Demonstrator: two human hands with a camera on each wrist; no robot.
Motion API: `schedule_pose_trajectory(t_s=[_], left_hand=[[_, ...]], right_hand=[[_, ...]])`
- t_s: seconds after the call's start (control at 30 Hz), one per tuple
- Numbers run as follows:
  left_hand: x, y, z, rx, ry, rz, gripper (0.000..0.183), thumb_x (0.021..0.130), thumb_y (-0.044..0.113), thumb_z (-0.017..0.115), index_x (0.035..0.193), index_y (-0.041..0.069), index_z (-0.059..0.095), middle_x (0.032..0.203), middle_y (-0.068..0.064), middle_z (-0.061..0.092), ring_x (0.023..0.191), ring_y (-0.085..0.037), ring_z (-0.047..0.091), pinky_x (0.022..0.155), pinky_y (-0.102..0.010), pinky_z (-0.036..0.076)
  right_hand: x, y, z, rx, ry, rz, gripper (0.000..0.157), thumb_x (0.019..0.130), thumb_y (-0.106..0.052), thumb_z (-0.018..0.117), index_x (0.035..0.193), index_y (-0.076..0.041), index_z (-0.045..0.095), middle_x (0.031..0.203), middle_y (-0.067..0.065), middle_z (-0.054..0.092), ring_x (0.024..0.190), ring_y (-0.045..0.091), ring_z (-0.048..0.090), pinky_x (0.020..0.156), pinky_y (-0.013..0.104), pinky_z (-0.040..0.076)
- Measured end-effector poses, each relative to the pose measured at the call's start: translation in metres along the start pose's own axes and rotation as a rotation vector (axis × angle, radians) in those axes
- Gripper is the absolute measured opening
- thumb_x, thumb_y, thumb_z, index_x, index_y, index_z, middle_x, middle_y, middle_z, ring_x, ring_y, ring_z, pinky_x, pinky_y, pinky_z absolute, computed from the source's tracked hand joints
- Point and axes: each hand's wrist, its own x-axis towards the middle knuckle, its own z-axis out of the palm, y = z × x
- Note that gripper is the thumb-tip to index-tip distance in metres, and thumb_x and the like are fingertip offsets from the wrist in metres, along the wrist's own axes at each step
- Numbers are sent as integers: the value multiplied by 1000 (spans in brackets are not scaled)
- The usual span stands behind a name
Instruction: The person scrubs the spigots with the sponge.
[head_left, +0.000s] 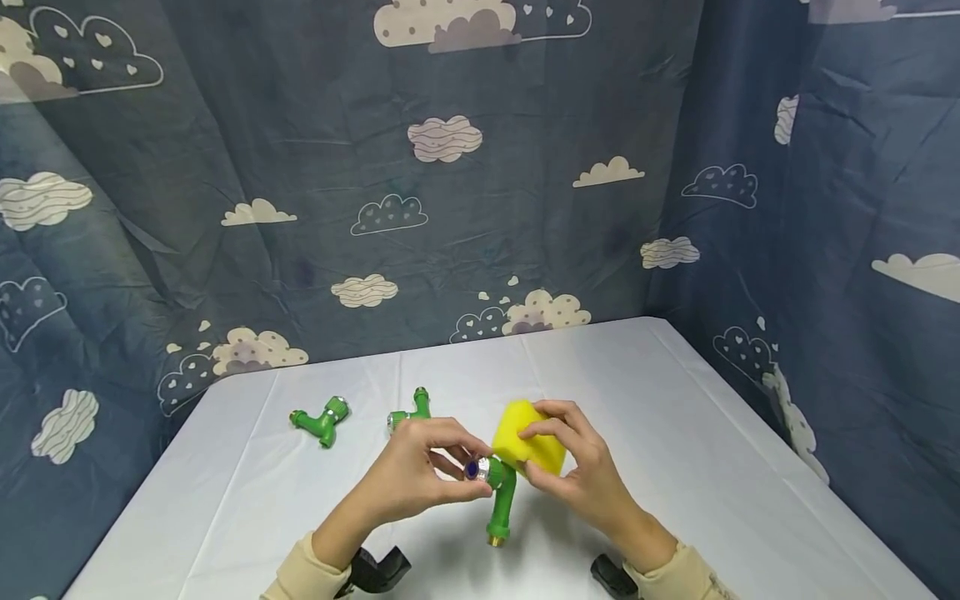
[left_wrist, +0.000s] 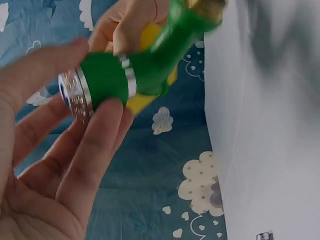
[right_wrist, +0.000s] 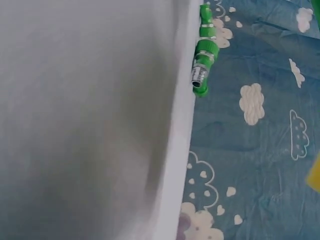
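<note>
My left hand [head_left: 427, 467] pinches the silver-collared end of a green angled pipe fitting [head_left: 504, 504] over the table. Its brass-tipped leg points down in the head view, and a dark blue centre shows inside the collar. A yellow sponge [head_left: 525, 437] sits between the thumb and fingers of my right hand [head_left: 577, 454], right at the fitting's upper end. In the left wrist view, thumb and fingertips hold the green fitting [left_wrist: 107, 77] at its collar, with the sponge [left_wrist: 150, 37] partly hidden behind it. Only a corner of the sponge [right_wrist: 315, 175] enters the right wrist view.
On the white-covered table [head_left: 225, 492], another green fitting [head_left: 321, 421] lies at the far left. A further green fitting [head_left: 412, 410] lies behind my left hand, partly covered by it. A dark curtain [head_left: 315, 167] with cloud prints stands along the table's back and right side.
</note>
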Motion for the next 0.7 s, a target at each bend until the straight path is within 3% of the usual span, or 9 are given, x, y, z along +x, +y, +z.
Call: schedule_pose_trajectory(t_s=[0.1, 0.2, 0.23, 0.3, 0.4, 0.47, 0.6, 0.7], left_hand=[[-1, -1, -4, -78, -75, 38, 25, 85, 12, 92, 108, 11, 82, 99, -8, 79, 85, -6, 75, 71, -34, 70], [0, -2, -5, -199, -132, 69, 26, 87, 6, 89, 111, 4, 80, 103, -17, 78, 89, -6, 75, 72, -40, 70], [0, -4, -5, -249, -145, 80, 26, 88, 3, 87, 113, 1, 79, 105, -22, 76, 91, -6, 75, 73, -41, 70], [1, -7, 0, -369, -139, 111, 28, 89, -2, 84, 115, -8, 75, 110, -18, 76, 97, -6, 74, 75, -41, 70], [3, -14, 13, -517, -48, 168, 32, 88, -9, 82, 116, -16, 68, 118, -9, 75, 105, -9, 74, 81, -39, 70], [3, -17, 24, -548, 47, 222, 33, 86, -13, 82, 115, -16, 66, 121, 1, 73, 109, -10, 73, 83, -38, 70], [4, -18, 37, -409, 251, 314, 36, 82, -19, 81, 113, -12, 65, 120, -17, 70, 111, -11, 73, 81, -41, 70], [5, -18, 39, -311, 362, 322, 35, 82, -20, 80, 110, -9, 62, 117, -29, 63, 109, -10, 73, 78, -40, 70]], right_hand=[[2, -1, -5, 209, -115, 204, 29, 92, -3, 79, 118, -15, 72, 129, 8, 69, 116, 16, 66, 104, 22, 56], [4, -1, -10, 502, -245, 445, 19, 104, -11, 65, 122, -14, 68, 127, 7, 70, 109, 14, 67, 92, 24, 61], [4, -1, -12, 606, -282, 491, 20, 106, -12, 60, 124, -14, 67, 126, 6, 70, 107, 15, 68, 90, 25, 62], [3, -1, -14, 801, -326, 570, 24, 109, -17, 50, 128, -18, 63, 124, 2, 69, 104, 14, 67, 88, 26, 63], [-4, -5, -13, 1023, -360, 676, 29, 112, -27, 38, 136, -28, 55, 124, -6, 65, 108, 10, 63, 97, 27, 59], [-7, -7, -11, 1106, -350, 729, 30, 114, -35, 33, 138, -30, 49, 123, -9, 64, 108, 8, 62, 96, 26, 57], [-7, -8, -10, 1253, -338, 775, 34, 115, -40, 31, 144, -32, 49, 125, -7, 66, 111, 10, 64, 94, 25, 58], [-4, -7, -10, 1392, -348, 760, 36, 116, -38, 33, 147, -32, 49, 130, -2, 67, 115, 14, 68, 100, 27, 61]])
